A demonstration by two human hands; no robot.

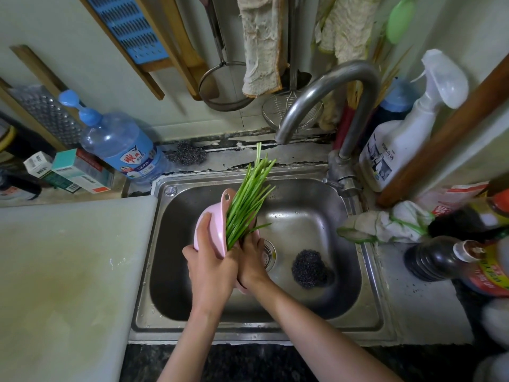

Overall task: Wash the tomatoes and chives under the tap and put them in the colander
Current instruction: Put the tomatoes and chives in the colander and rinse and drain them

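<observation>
Over the steel sink (366, 274), my left hand (209, 260) grips the outside of a pink colander (210, 216) that is tipped steeply on its side. A bunch of green chives (249, 198) sticks up and out of the colander toward the tap. My right hand (252, 260) presses against the colander's open side at the base of the chives. The curved metal tap (325, 89) arches above; no water stream is visible. No tomatoes are visible; the colander's inside is hidden.
A dark steel scourer (309, 267) lies in the basin right of the drain (268, 255). A white cutting board (66, 271) lies to the left. A blue water bottle (121, 147), spray bottle (407, 128), rags (385, 223) and sauce bottles (468, 267) crowd the edges.
</observation>
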